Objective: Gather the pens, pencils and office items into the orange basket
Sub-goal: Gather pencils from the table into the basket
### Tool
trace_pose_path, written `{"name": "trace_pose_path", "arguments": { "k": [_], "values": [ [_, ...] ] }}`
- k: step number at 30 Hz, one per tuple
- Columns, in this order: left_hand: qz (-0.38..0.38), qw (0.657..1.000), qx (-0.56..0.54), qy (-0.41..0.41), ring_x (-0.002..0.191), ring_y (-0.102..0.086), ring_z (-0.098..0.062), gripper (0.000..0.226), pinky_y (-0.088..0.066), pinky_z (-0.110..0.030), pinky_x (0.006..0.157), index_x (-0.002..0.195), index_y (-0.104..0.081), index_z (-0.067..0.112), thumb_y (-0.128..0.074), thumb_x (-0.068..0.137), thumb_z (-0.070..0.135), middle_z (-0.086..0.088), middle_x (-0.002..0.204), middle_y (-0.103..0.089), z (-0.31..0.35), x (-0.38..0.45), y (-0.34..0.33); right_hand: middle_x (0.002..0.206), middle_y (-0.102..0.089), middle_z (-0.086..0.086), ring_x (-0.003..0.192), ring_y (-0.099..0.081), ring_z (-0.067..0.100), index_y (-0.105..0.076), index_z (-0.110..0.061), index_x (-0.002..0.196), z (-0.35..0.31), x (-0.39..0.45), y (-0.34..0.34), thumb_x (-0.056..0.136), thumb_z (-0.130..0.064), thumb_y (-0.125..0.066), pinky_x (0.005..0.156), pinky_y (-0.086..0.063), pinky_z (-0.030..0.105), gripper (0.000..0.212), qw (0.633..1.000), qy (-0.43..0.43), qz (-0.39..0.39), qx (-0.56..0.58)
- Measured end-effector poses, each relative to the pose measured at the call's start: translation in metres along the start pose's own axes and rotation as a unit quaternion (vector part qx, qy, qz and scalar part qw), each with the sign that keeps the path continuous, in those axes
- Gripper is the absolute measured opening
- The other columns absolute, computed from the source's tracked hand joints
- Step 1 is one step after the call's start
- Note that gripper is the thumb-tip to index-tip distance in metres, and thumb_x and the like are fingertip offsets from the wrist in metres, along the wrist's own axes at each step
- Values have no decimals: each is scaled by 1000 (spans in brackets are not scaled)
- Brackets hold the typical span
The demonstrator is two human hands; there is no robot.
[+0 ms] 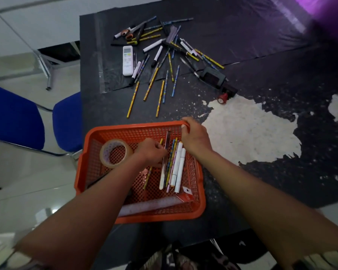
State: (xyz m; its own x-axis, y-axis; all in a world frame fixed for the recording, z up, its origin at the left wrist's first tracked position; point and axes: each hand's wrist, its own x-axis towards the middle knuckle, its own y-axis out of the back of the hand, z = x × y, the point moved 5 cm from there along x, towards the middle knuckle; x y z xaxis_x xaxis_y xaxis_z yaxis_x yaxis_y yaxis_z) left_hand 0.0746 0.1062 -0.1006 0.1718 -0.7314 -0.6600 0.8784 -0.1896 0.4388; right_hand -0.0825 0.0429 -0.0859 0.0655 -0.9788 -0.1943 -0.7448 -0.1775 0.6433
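The orange basket (200, 193) stands on the black table near its front edge. My right hand (195, 138) grips the basket's far right rim. My left hand (150, 152) is inside the basket, fingers curled round a yellow pencil (147, 177) that runs under it. Also in the basket lie a tape roll (115, 152), white markers (179, 168), a flat metal ruler (165, 162), a clear ruler (150, 206) and a red packet (186, 195). Farther back, several pens and pencils (158, 61) lie scattered, along with orange-handled scissors (128, 35).
A white remote (127, 60) lies left of the scattered pens, and a black stapler-like tool (213, 76) with a red-capped item (222, 98) lies to their right. The table top has a worn white patch (252, 133). Two blue chairs (14, 114) stand off the table's left edge.
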Motion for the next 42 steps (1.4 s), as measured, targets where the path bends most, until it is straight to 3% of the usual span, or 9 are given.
{"name": "trace_pose_path", "arguments": {
  "k": [8,12,16,20,26,32,38,42],
  "values": [
    [28,997,61,24,72,-74,-27,15,-63,-40,62,83,-71,6,-66,91,18,-15,83,-74,-12,2,4,124,-63,1,110,-60,22,-53,-22,133,-4,-3,2,100,-34,-46,93,-52,43,36,999,8,-9,-40],
    [85,985,133,-75,77,-72,-22,17,-61,-37,73,78,-76,13,-66,87,25,-4,76,-73,18,0,29,120,-63,-2,107,-60,21,-59,-24,126,-15,-1,4,95,-37,-49,89,-51,40,35,994,26,4,-103],
    [166,963,138,-160,78,-66,-15,14,-44,-25,67,80,-75,17,-69,85,28,2,77,-71,52,-1,58,119,-66,-2,107,-61,22,-66,-26,121,-41,7,2,87,-42,-55,91,-50,40,39,990,52,6,-129],
    [231,939,138,-213,80,-68,-14,11,-53,-31,74,84,-74,21,-69,85,30,3,80,-73,67,10,83,107,-71,2,99,-64,27,-71,-23,108,-65,27,-6,91,-49,-53,85,-51,37,36,987,38,3,-153],
    [234,942,156,-184,100,-68,-20,21,-54,-35,86,102,-74,22,-68,87,34,-1,104,-75,56,51,107,109,-70,7,103,-65,32,-71,-20,105,-79,78,-37,87,-53,-60,82,-50,38,39,980,-38,-30,-194],
    [214,953,146,-156,98,-68,-22,19,-55,-39,87,99,-75,23,-68,86,35,-1,101,-75,46,79,119,122,-64,11,114,-61,34,-65,-15,113,-78,107,-59,86,-48,-68,88,-48,39,43,972,-95,-55,-207],
    [216,959,123,-135,98,-68,-21,16,-50,-29,83,97,-76,22,-68,88,32,-2,99,-76,42,106,127,118,-66,10,111,-63,33,-64,-15,111,-68,118,-75,89,-33,-67,87,-48,38,29,966,-135,-32,-218],
    [217,963,96,-125,100,-68,-20,17,-40,-20,78,99,-76,19,-68,90,30,-3,101,-76,47,111,122,116,-67,10,109,-64,32,-68,-16,107,-64,118,-72,84,-37,-71,86,-49,38,32,969,-165,-26,-184]
  ]
}}
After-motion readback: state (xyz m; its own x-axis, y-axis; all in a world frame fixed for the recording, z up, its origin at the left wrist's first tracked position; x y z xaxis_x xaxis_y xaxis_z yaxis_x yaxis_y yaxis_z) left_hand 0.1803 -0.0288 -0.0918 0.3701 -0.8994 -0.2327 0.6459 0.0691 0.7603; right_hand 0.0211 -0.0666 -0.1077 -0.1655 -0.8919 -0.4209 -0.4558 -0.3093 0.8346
